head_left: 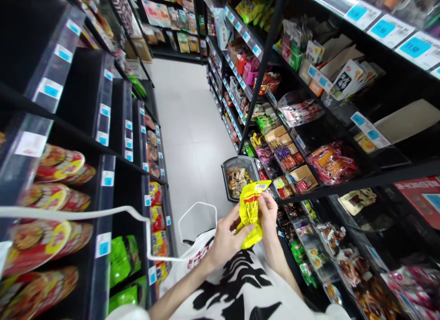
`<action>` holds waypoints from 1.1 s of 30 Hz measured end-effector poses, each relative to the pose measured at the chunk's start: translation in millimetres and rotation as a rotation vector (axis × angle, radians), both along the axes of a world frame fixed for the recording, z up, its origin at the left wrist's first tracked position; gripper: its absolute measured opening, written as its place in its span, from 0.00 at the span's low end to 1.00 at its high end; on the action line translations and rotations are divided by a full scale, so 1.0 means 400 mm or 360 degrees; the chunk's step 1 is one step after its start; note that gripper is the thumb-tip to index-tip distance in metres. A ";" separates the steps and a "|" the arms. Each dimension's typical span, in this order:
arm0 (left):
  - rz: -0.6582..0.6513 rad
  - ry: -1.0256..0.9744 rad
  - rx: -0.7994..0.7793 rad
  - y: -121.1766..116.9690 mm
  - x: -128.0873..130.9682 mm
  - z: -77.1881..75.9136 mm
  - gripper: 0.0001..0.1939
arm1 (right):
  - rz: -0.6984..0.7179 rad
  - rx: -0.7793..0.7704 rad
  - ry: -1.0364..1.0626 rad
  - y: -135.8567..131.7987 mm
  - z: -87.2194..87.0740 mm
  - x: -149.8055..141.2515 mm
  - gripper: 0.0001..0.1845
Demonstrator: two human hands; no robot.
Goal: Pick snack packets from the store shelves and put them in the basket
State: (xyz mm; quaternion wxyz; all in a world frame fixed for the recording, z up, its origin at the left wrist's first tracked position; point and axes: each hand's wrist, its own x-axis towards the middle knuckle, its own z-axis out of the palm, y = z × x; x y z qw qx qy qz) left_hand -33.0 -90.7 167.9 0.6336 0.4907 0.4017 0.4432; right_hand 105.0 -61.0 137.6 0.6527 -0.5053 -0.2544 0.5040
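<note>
A shiny yellow snack packet (250, 210) with red and dark print and a white barcode patch is held up in front of my body. My left hand (225, 240) grips its left side, the thumb lying across the lower front. On the other side, my right hand (268, 214) pinches the packet near its upper right edge. Just beyond the packet, a grey plastic basket (225, 173) holds many small wrapped packets (237, 180).
Black shelving with snack bins (288, 155) runs along my right. Cup noodles (51, 201) and green packets (123, 260) fill lower shelves on my left. A grey tiled aisle (185, 113) leads to a far shelf. A white cord (137, 214) crosses at left.
</note>
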 end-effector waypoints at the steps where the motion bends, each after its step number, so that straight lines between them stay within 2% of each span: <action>1: 0.0006 0.0004 0.0002 -0.001 0.001 0.001 0.28 | 0.0002 -0.0001 0.0003 -0.001 0.001 0.001 0.15; 7: 0.0029 0.0020 -0.0009 -0.007 0.008 0.003 0.27 | 0.0020 0.0002 0.0055 -0.007 0.016 -0.002 0.14; 14: 0.0171 -0.0038 -0.0116 0.006 0.003 0.001 0.23 | 0.0062 0.0006 0.0081 -0.023 0.045 -0.028 0.12; 23: 0.0156 -0.0132 -0.0169 0.008 -0.007 0.001 0.25 | 0.0081 -0.0030 0.0035 -0.021 0.035 -0.032 0.13; 33: 0.0178 -0.0018 -0.0144 0.017 -0.007 0.002 0.23 | 0.0105 -0.0008 0.0073 -0.017 0.017 -0.029 0.12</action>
